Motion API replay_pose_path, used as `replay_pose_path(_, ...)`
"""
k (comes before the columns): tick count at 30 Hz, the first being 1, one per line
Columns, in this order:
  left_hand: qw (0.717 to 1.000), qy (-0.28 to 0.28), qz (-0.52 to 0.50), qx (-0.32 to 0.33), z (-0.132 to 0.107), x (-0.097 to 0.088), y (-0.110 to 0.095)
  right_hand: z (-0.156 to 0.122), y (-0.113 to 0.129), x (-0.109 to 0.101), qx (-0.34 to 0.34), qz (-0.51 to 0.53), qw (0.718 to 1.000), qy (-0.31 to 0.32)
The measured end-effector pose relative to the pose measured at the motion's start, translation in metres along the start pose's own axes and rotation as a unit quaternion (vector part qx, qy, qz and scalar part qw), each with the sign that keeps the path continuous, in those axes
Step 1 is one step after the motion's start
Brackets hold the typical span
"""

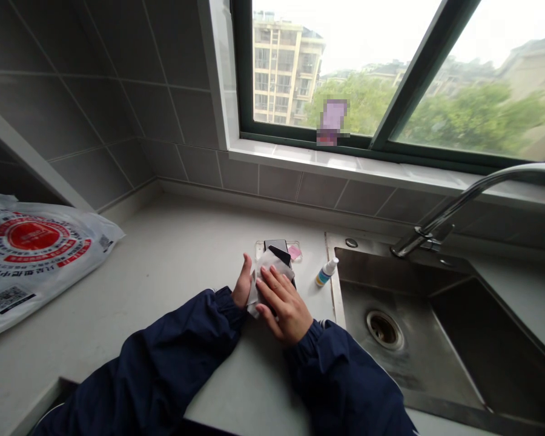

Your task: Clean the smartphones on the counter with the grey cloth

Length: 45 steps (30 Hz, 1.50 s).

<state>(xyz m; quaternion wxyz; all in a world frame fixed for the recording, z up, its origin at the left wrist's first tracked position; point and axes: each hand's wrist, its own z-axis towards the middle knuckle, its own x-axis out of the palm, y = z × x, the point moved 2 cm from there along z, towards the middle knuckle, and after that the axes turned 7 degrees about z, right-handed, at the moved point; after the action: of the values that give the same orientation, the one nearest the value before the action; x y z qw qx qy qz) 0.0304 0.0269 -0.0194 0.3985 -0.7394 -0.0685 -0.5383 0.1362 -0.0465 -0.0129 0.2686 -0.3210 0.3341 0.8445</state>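
Observation:
My left hand [242, 282] is low on the left side of a black smartphone [281, 254], holding it with the thumb raised and its other fingers mostly hidden. A pale grey-white cleaning cloth [272, 261] covers most of the phone, so only its dark top corner shows. Over the cloth lies my right hand [287, 307], fingers stretched close together and pressing it against the phone. Just beyond the phone, a clear phone case [260, 247] rests on the counter, with a pink patch [295, 251] at its right. A flat grey-topped object [276, 244] is partly hidden behind the phone.
A small white spray bottle [327, 272] with a blue and yellow label stands between my right hand and the steel sink [338, 303]. The chrome faucet [454, 209] arches over the sink. At the left, a printed plastic bag [40, 242] lies on the white counter [172, 242].

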Motion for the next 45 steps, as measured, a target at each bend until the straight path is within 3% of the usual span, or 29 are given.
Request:
replay_pose_path(7, 0.996, 0.063, 0.034, 0.052, -0.001, 0.003, 0.017, -0.002, -0.007, -0.002, 0.062, -0.046, 0.996, -0.053)
replay_pose_path(11, 0.993, 0.096, 0.057, 0.044, -0.001, 0.004, 0.021, -0.002, -0.008, -0.005, 0.081, -0.059, 0.992, -0.076)
replay_pose_path(22, 0.995, 0.058, 0.043, 0.067, 0.0, 0.008, 0.016, -0.001, -0.014, -0.003, 0.073, -0.047, 0.995, -0.053)
replay_pose_path(45, 0.996, 0.053, 0.04, 0.051, 0.0, 0.015, 0.015, -0.002, -0.016, -0.002, 0.079, -0.041, 0.995, -0.049)
